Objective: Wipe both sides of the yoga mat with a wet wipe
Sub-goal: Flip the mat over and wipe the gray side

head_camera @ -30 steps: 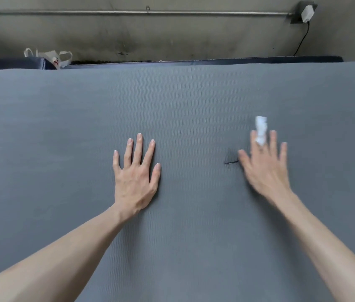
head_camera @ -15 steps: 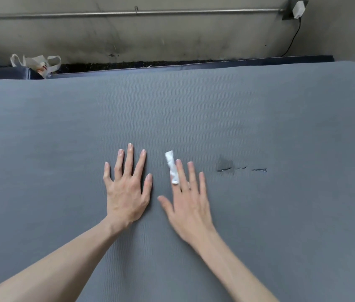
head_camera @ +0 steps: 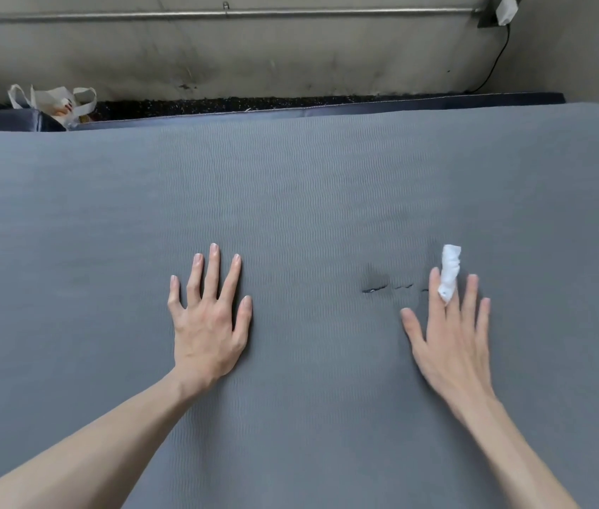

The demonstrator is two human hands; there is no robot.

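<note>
A grey ribbed yoga mat (head_camera: 290, 196) fills most of the view, lying flat. My left hand (head_camera: 210, 325) presses flat on its middle with the fingers spread. To the right, my right hand (head_camera: 448, 339) lies flat on the mat with straight fingers. A folded white wet wipe (head_camera: 449, 270) sits under it and sticks out forward between the index and middle fingers. A few short dark tears (head_camera: 375, 288) mark the mat just left of the right fingertips.
A dark blue pad's edge (head_camera: 401, 106) shows beyond the mat's far side. A white plastic bag (head_camera: 55, 104) sits at the back left. A stained wall with a metal pipe (head_camera: 217, 12) and a plugged-in charger (head_camera: 503, 11) stands behind.
My right hand slid the wipe leftward up beside the left hand, then back to the right past the tears. The left hand stayed planted.
</note>
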